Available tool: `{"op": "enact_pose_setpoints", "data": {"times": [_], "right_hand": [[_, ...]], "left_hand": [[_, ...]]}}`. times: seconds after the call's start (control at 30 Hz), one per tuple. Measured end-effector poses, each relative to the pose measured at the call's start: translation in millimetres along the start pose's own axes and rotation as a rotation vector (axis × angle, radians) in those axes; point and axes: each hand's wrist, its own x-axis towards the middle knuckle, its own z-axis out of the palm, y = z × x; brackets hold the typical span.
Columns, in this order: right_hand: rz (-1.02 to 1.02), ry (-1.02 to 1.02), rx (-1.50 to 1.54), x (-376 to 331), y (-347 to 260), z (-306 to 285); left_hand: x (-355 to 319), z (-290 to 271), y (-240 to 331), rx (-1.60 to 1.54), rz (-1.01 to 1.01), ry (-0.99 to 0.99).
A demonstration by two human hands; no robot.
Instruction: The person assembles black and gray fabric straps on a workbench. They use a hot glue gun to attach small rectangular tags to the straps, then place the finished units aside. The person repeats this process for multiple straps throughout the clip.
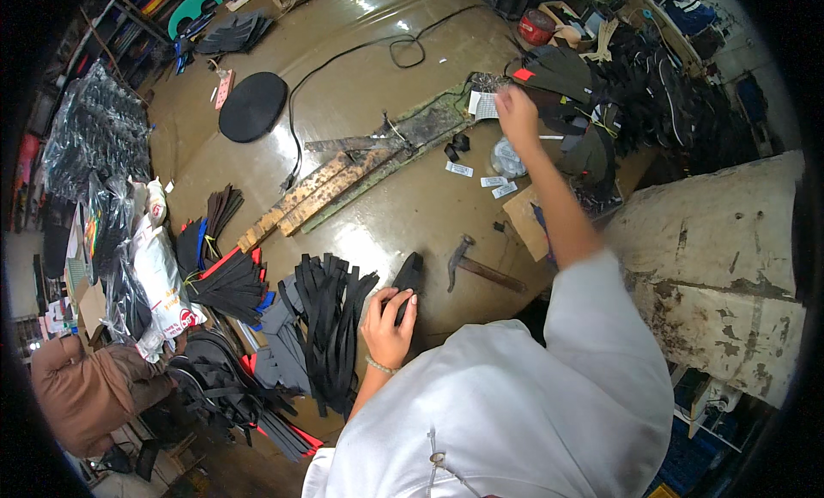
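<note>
Left hand [389, 330]: thumb and fingers pinch a black padded piece [409, 275], apparently to keep it in place on the counter [378, 210], just right of the bundled black straps [330, 326]. Right hand [518, 120]: raised, fingers curled, blurred, beside a white printed sheet [483, 106]; whether it grips the sheet cannot be told. The hammer [489, 272] lies unheld between both hands, presumably placed for easy reach. Loose white labels [459, 168] lie near the right forearm.

Glossy brown tabletop [386, 202] under hammer [489, 273], black straps [335, 326], black disc [252, 107]
</note>
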Motion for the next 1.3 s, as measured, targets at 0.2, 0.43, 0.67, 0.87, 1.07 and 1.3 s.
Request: {"op": "enact_pose_setpoints", "data": {"times": [0.2,0.43,0.67,0.87,1.07,1.3], "right_hand": [[0.450,-0.464,-0.425,-192,-11,-40],[0.639,-0.421,-0.473,-209,16,-27],[0.337,-0.415,-0.283,-175,-46,-35],[0.071,-0.792,0.679,-176,-171,-30],[-0.068,-0.871,0.599,-170,-190,-32],[-0.265,-0.717,0.430,-189,-191,-30]], "left_hand": [[6,0,-5,-0.034,0.044,-0.014],[6,-5,-5,-0.013,0.013,0.068],[2,-10,-8,-0.021,-0.019,0.107],[2,-9,-8,-0.004,-0.022,0.065],[0,-8,-8,-0.027,-0.034,0.077],[-2,-5,-10,-0.030,-0.017,0.109]]}}
